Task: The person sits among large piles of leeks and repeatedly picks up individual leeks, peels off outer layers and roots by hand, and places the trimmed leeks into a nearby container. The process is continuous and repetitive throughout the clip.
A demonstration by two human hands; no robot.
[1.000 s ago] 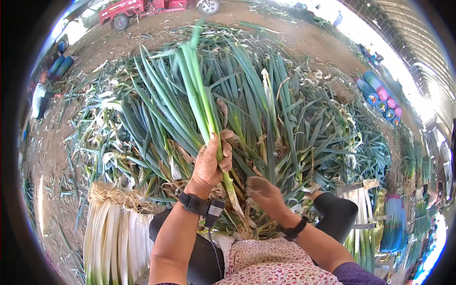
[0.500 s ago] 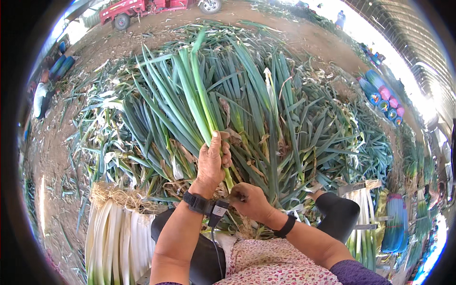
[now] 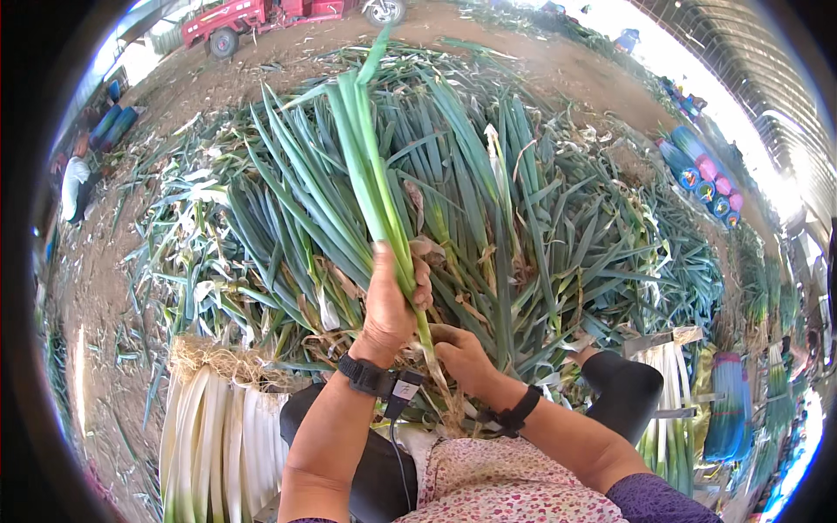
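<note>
My left hand [image 3: 392,301] is wrapped round a green onion [image 3: 370,179], its long green leaves rising away from me and its pale root end slanting down toward my lap. Beside the lower stalk, my right hand [image 3: 467,359] is closed, with fingers curled against it. What its fingertips pinch, if anything, is hidden. Just beyond both hands lies a big heap of green onions [image 3: 453,200], mixed with dry, yellowed leaves.
Trimmed white-stemmed onions [image 3: 218,436] lie in a bundle at my left, roots away from me. More stalks [image 3: 667,405] rest on a rack at my right. Blue bundles [image 3: 725,410] stand farther right. A red cargo vehicle [image 3: 261,17] and a crouching person [image 3: 77,183] are beyond.
My left hand's grip has shifted slightly, and the held leaves have swung upright a little. My right hand has turned and moved in against the lower stalk.
</note>
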